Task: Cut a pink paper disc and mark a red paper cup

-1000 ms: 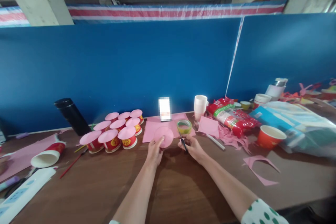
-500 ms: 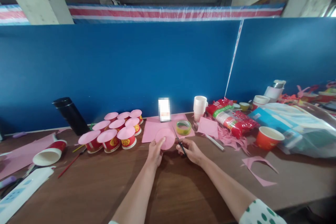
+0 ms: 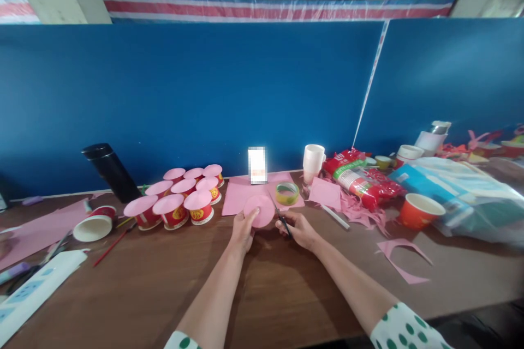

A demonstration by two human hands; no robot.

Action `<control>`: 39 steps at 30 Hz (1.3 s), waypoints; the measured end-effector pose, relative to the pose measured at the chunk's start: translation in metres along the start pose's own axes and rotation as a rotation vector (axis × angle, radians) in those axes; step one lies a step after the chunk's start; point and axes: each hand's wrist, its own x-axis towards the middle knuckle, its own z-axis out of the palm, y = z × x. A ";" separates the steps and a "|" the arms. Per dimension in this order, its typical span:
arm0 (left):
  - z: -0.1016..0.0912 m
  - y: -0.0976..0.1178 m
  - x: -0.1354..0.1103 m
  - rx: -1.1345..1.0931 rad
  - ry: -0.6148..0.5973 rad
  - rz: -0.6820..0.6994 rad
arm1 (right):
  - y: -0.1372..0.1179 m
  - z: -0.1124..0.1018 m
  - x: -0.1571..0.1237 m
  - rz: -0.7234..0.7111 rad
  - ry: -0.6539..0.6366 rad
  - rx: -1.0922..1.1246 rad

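On the desk (image 3: pixel 164 294) before you, your left hand (image 3: pixel 244 229) holds a paper disc (image 3: pixel 264 210); your right hand (image 3: pixel 303 229), just beside it, holds scissors (image 3: pixel 283 220). Behind both lies a paper sheet (image 3: pixel 238 196), with a tape roll (image 3: pixel 288 200) on its right part. To your left stand clustered cups (image 3: pixel 175 218), with a bottle (image 3: pixel 112 173) further left; a power strip (image 3: pixel 41 289) lies at the near left. To your right, a cup stack (image 3: pixel 313 161) stands left of a bag (image 3: pixel 364 182), and a paper offcut (image 3: pixel 388 252) lies nearer you. A partition (image 3: pixel 245 82) runs behind the desk.

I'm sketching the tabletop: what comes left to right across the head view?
White power strip, black flask, pink-topped red cups, left hand, pink paper disc, scissors, stacked white cups, red packet, orange cup.
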 end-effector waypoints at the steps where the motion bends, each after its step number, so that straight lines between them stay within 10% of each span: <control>1: 0.000 0.000 0.000 0.000 0.000 -0.002 | 0.000 0.000 0.000 0.000 0.000 -0.001; 39: 0.001 0.000 0.000 -0.032 0.021 0.006 | -0.001 -0.001 -0.001 0.010 -0.001 -0.059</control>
